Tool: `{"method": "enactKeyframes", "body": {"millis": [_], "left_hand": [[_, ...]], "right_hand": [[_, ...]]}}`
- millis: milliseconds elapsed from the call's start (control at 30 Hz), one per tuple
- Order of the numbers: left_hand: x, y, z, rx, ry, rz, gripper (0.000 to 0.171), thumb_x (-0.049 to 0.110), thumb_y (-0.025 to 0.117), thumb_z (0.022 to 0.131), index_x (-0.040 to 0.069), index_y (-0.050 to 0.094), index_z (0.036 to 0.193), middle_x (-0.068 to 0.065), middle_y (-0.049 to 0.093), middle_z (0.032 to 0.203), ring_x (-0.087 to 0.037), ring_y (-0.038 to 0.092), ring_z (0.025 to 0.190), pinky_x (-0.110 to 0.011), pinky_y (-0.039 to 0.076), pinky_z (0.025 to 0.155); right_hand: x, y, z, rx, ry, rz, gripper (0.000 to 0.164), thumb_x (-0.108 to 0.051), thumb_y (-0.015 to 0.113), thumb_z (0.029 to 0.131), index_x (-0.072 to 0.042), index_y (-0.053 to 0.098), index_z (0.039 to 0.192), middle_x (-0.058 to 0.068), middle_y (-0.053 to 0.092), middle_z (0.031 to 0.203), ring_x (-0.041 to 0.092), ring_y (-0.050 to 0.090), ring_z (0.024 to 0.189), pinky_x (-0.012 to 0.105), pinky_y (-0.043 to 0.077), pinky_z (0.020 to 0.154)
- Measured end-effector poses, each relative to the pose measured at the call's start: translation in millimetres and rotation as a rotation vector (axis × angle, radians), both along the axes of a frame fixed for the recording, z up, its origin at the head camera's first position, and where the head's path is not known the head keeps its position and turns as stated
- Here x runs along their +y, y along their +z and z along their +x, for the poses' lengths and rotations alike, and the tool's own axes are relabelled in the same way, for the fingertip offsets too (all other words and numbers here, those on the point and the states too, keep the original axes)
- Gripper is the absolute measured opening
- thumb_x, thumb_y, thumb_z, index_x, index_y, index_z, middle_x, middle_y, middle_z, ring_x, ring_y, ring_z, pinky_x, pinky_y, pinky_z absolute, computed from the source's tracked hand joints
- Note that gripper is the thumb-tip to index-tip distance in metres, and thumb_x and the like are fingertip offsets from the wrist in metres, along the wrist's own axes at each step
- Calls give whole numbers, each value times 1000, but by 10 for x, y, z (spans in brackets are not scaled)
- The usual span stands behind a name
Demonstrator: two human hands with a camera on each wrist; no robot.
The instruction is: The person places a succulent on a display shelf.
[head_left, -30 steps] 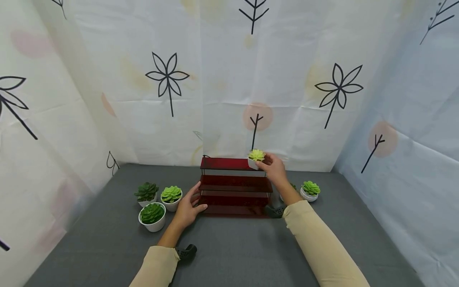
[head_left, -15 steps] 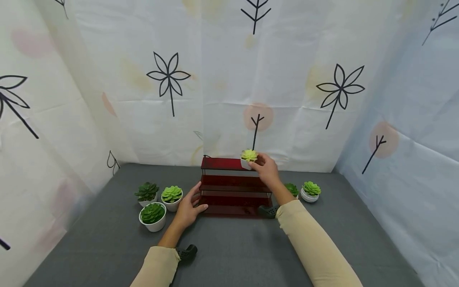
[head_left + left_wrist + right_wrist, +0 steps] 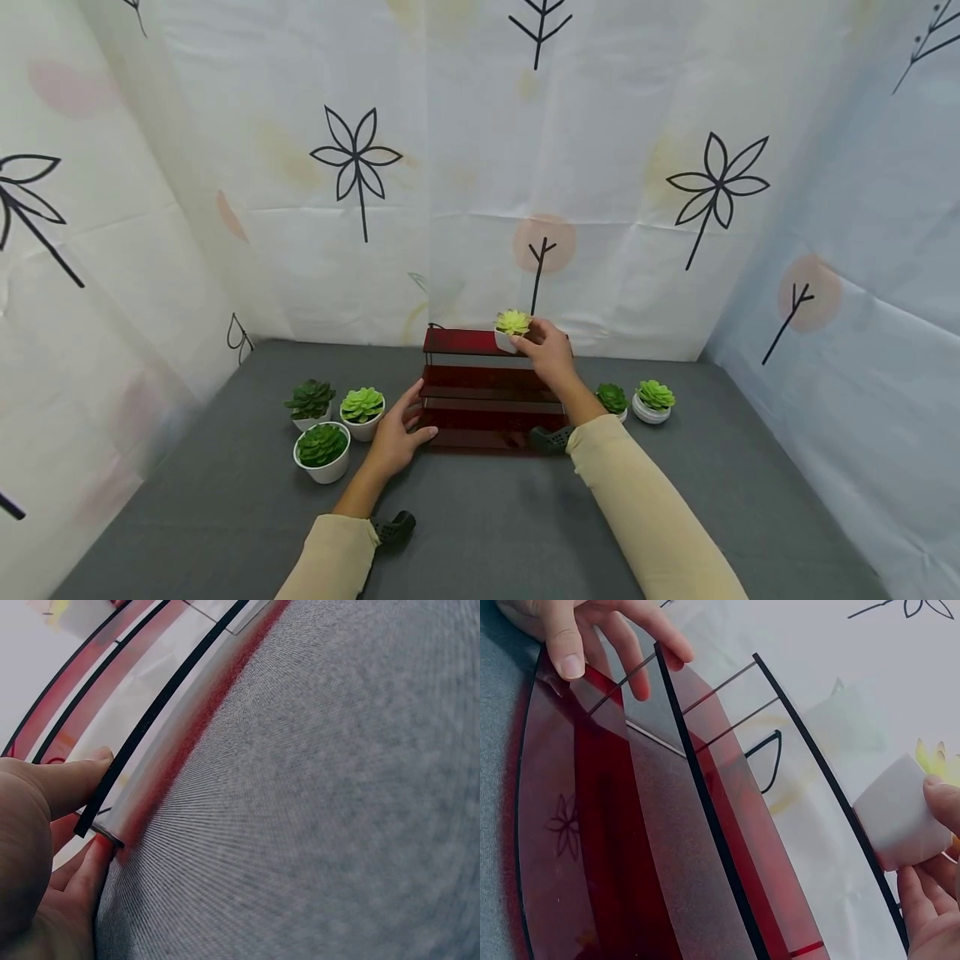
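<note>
A three-tier dark red see-through shelf [image 3: 491, 382] with black edges stands at the back of the table. My left hand [image 3: 395, 435] grips its left end; in the left wrist view the thumb [image 3: 79, 780] lies at a black front edge, with fingers round the side. At the top tier, my right hand [image 3: 550, 357] pinches a small yellow-green potted succulent [image 3: 512, 323]. In the right wrist view its white pot [image 3: 901, 814] tilts close against the top tier's black edge; whether it rests on the tier I cannot tell.
Left of the shelf stand a dark green succulent [image 3: 310, 402], a light green one [image 3: 362, 407] and a mid-green one [image 3: 322, 446], all in white pots. Two more, a darker succulent [image 3: 611, 397] and a bright one [image 3: 655, 396], stand to the right. A patterned cloth wall [image 3: 465, 275] rises behind.
My right hand has moved left along the top tier with the yellow-green succulent. The darker succulent on the right has come into fuller view. My left hand stays at the shelf's left end.
</note>
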State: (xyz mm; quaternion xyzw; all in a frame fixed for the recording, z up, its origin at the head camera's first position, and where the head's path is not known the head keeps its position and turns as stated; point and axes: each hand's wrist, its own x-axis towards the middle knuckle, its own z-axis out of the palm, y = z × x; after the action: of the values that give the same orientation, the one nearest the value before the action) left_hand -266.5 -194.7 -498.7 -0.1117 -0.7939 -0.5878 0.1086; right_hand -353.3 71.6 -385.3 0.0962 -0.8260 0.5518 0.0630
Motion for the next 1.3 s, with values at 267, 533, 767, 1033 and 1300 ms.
{"method": "enactKeyframes", "body": {"millis": [267,533,767,1033,1300], "left_hand": [[12,8,3,-9,6,-7,86,-8,74,81,15,33,153,-22,42,143,-36,44,130,-47,39,105],[-20,-32,18,1,1,7,83,-7,74,81,14,36,152,-23,42,143,-39,45,129,-49,39,105],[26,147,94,-3,-14,2,82,-11,71,82,5,32,152,-28,41,142,-43,43,129,-53,37,105],[25,182,132,-16,-22,9,81,-11,71,82,5,32,152,-29,39,143,-44,42,130,-53,36,105],[-7,14,4,-18,-1,-5,86,-6,75,81,15,33,153,-23,41,143,-36,43,131,-47,39,105]], "right_hand": [[-44,16,25,15,-23,-22,53,-21,68,94,-4,50,140,18,55,134,31,52,124,46,47,96],[-50,-101,19,15,20,-97,72,-21,70,92,-5,32,151,17,45,145,28,48,129,39,44,102],[109,-74,145,61,38,-154,73,-18,69,93,-6,30,152,20,40,147,30,44,131,42,41,105],[341,-133,382,105,25,-89,66,-18,70,92,-7,37,148,16,48,139,28,49,126,43,43,103],[608,-211,760,158,12,-69,58,-7,69,91,5,43,141,27,51,133,39,50,124,48,44,100]]}}
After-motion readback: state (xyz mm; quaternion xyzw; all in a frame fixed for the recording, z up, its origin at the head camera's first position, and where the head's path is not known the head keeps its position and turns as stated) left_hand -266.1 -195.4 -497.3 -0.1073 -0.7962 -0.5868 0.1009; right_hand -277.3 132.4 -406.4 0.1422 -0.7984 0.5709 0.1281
